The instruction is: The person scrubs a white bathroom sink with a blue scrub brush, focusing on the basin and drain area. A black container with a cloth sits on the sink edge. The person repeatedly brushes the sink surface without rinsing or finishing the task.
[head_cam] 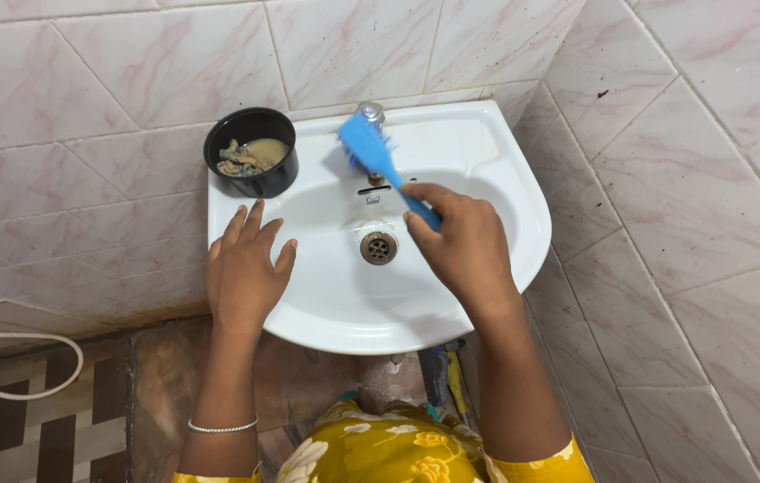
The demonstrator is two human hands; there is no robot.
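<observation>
Head view, looking down.

Sink point(505, 268): white, wall-mounted in a tiled corner; drain point(379, 248) at the middle of the bowl, tap point(370, 113) at the back edge.

Brush point(371, 152): blue plastic, long-handled. Its head is seen over the back of the bowl, just below the tap; whether the bristles touch the porcelain cannot be told.

Right hand point(465, 246): closed round the lower end of the brush handle, forefinger laid along it, wrist above the right half of the bowl, forearm reaching in from below.

Left hand point(246, 268): open, nothing held, fingers spread, palm laid flat on the sink's front left rim, arm straight; a thin bangle point(222, 427) is worn at the wrist.

Bowl point(253, 150): black, round, set on the back left corner of the sink, holding murky liquid and scraps; well apart from both hands.

Step judged in hand: scrubbing of the sink about the tap. The next move is judged to call for firm downward pressure on the handle, with the left hand kept as a brace.

Floor point(31, 438): patterned tiles, with a white hose point(67, 358) looped at the left.
</observation>
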